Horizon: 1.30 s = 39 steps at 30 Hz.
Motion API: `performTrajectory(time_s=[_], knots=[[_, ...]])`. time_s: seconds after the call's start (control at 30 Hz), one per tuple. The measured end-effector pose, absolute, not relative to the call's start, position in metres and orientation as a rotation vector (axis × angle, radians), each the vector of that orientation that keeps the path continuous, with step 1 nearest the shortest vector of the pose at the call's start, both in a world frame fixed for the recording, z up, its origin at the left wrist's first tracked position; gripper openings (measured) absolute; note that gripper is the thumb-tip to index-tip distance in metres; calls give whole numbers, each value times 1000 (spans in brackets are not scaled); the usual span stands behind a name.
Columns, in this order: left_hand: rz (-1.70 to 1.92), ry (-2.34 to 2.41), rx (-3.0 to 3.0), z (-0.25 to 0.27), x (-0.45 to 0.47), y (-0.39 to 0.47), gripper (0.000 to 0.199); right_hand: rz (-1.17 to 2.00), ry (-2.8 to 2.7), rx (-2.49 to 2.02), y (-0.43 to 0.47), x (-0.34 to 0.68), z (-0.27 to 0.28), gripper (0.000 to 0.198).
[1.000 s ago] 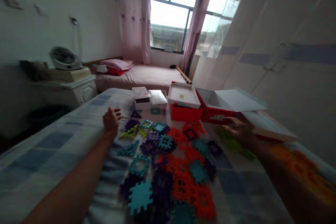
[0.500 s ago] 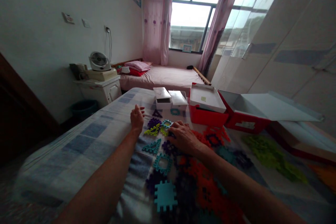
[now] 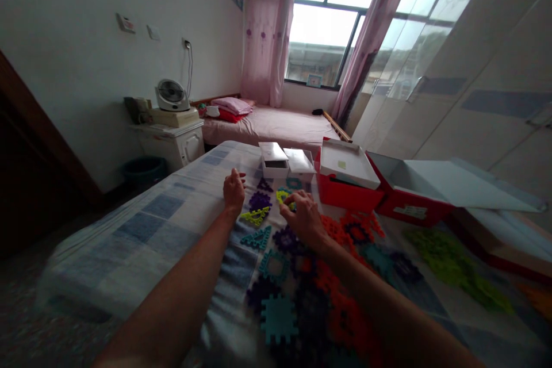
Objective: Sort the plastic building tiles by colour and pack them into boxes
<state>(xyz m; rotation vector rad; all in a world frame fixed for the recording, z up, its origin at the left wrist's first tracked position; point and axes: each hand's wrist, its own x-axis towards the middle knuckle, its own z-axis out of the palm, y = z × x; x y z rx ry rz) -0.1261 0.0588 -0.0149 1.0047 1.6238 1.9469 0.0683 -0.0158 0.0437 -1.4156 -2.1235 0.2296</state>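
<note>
My right hand [image 3: 304, 219] has its thumb and fingers pinched on a yellow-green notched building piece [image 3: 283, 196]. Part of that piece is hidden by the fingers, and a teal edge shows just behind it. My left hand [image 3: 234, 191] hovers to the left with fingers loosely curled and slightly apart; I see nothing in it. Nearest to it lie a purple notched piece [image 3: 259, 201] and a yellow-green triangle piece [image 3: 257, 216]. Closer to me are a teal triangle piece [image 3: 257, 238], a teal frame piece [image 3: 275, 265] and a solid teal square piece [image 3: 279, 319].
Orange pieces [image 3: 347, 313] lie under and beside my right forearm, with a green heap [image 3: 459, 270] further right. Two small white boxes [image 3: 275, 169] stand at the back, beside a red box [image 3: 348, 192] with a white tray on top. Another open red box [image 3: 401, 207] stands right of it.
My right hand has picked up the yellow-green piece and drawn it slightly away from the purple piece and yellow-green triangle. My left hand stays about where it was. The view has shifted slightly.
</note>
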Motion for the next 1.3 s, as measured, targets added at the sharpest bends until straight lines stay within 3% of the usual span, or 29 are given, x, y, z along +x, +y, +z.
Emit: performTrajectory(time_s=[0.13,0.3,0.57,0.73,0.93,1.0,1.13,1.3], knots=[[1933,1632,1005,-11,-125,56,62,240,-2281,-1208,-14,52,43,7],[1903,1574,991,-6,-126,52,56,11,-2633,-958,-14,33,30,8],[1896,1575,975,-11,-132,58,49,-288,-2686,-922,-9,28,30,14],[1892,1590,973,-5,-128,51,49,-123,-2559,-964,-8,36,41,14],[1890,1594,994,-9,-129,54,53,613,-1968,-1076,-13,95,78,15],[1894,1598,1008,-10,-130,56,53,703,-1825,-1058,-21,129,87,18],[1874,1609,1041,-10,-130,54,50,698,-1642,-1174,-42,209,88,27],[1856,1649,1088,-9,-131,53,50,384,-1439,-1506,-74,316,76,34]])
